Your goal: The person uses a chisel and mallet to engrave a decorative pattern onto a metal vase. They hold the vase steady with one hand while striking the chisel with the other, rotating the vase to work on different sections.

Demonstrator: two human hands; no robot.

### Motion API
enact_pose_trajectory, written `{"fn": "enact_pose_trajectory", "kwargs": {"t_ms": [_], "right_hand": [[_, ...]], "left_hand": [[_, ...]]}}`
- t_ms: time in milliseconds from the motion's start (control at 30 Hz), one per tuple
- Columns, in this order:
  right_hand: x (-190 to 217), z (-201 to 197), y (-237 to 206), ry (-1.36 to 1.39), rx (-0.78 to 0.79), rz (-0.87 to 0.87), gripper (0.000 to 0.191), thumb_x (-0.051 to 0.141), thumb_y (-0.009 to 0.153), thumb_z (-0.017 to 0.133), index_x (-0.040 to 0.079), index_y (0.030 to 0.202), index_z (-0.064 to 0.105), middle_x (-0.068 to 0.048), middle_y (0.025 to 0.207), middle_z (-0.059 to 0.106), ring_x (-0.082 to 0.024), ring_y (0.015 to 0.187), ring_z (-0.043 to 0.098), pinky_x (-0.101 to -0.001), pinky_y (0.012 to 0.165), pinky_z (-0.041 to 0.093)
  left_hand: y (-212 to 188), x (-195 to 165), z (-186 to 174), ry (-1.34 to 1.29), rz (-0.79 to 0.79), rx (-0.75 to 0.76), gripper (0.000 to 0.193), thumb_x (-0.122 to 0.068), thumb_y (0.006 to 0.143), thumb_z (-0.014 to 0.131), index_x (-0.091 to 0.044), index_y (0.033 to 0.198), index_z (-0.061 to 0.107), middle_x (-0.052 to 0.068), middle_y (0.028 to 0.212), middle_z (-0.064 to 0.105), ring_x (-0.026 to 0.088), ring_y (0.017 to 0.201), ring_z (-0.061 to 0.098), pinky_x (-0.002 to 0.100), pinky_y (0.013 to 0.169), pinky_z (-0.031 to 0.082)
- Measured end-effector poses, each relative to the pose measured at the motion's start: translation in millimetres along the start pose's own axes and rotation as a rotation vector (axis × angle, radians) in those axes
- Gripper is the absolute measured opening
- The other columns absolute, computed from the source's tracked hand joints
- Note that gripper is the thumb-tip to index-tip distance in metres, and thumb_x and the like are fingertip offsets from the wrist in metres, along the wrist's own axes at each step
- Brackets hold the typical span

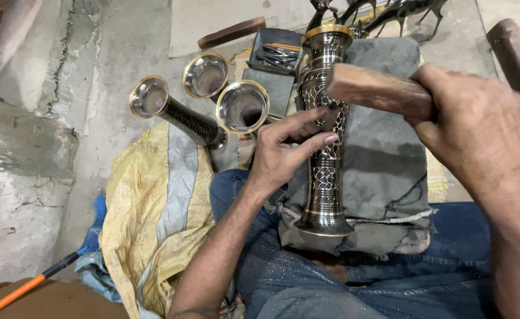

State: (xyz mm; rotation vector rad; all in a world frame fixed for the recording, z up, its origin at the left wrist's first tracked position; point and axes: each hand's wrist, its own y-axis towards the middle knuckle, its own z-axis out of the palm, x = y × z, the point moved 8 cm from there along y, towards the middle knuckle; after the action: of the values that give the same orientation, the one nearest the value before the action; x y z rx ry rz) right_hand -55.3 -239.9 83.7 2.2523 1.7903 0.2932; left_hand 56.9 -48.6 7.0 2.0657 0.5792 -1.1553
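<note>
From the head view, a tall engraved metal vase (325, 136), dark with a crackle pattern and brass-coloured rims, lies lengthwise on a grey cloth pad (384, 153) that rests across the person's lap in blue jeans (366, 283). Its mouth points away from the person and its flared foot sits near the pad's close edge. The left hand (286, 150) lies over the middle of the vase, fingers curled across the body; what the fingertips pinch against the metal is too small to tell. The right hand (478, 127) has its grip clenched around a wooden block (378, 91), held just above the vase's upper part.

To the left, three more vases (204, 94) of the same kind lie on the concrete floor (112, 53), mouths turned toward the camera, beside a yellow sack (153, 218). A dark tray of small tools (278, 53) sits behind the vases, and an orange-handled tool (23, 289) lies at the lower left.
</note>
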Motion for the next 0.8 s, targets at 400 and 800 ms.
{"fn": "enact_pose_trajectory", "kwargs": {"t_ms": [400, 800], "right_hand": [[-3, 12, 8, -0.227, 0.181, -0.055, 0.021, 0.028, 0.098, 0.079, 0.012, 0.108, 0.07, -0.006, 0.08, 0.074, -0.015, 0.067, 0.072, -0.0297, 0.066, 0.06], [8, -5, -2, -0.04, -0.031, -0.132, 0.028, 0.018, 0.083, 0.084, 0.005, 0.098, 0.064, -0.011, 0.081, 0.07, -0.027, 0.079, 0.073, -0.0394, 0.071, 0.058]], "left_hand": [[0, 3, -2, 0.036, -0.021, -0.021, 0.048, -0.023, 0.089, 0.086, -0.003, 0.129, 0.071, 0.009, 0.103, 0.079, 0.011, 0.086, 0.074, 0.028, 0.078, 0.061], [-1, 17, 1, -0.035, -0.042, 0.0, 0.049, -0.025, 0.09, 0.085, -0.01, 0.134, 0.069, 0.009, 0.108, 0.08, 0.012, 0.089, 0.077, 0.029, 0.08, 0.065]]}}
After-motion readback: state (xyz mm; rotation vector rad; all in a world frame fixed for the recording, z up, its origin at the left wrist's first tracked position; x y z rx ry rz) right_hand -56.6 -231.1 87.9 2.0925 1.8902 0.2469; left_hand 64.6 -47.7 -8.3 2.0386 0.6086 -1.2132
